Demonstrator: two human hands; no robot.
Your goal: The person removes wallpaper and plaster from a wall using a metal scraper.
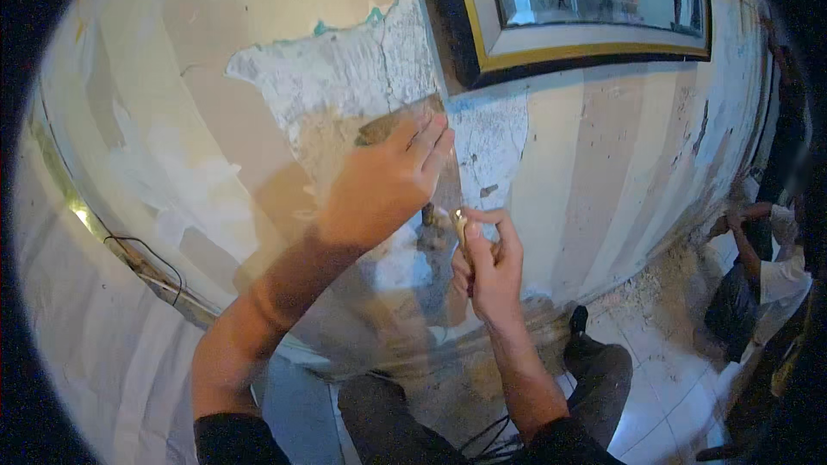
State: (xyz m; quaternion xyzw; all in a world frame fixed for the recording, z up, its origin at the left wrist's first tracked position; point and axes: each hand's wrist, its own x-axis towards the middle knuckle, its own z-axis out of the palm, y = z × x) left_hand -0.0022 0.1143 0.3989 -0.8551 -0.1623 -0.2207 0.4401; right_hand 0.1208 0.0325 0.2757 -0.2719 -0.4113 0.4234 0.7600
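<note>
The small pale metal-tipped scraper (460, 226) was largely hidden inside the right hand (489, 269), fingers closed around it. The left hand (385, 179) lay flat, fingers extended, against the peeling cream plaster wall (603, 155).

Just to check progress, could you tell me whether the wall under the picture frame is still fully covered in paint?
No, the wall below the picture frame shows large scraped, bare patches.
</note>
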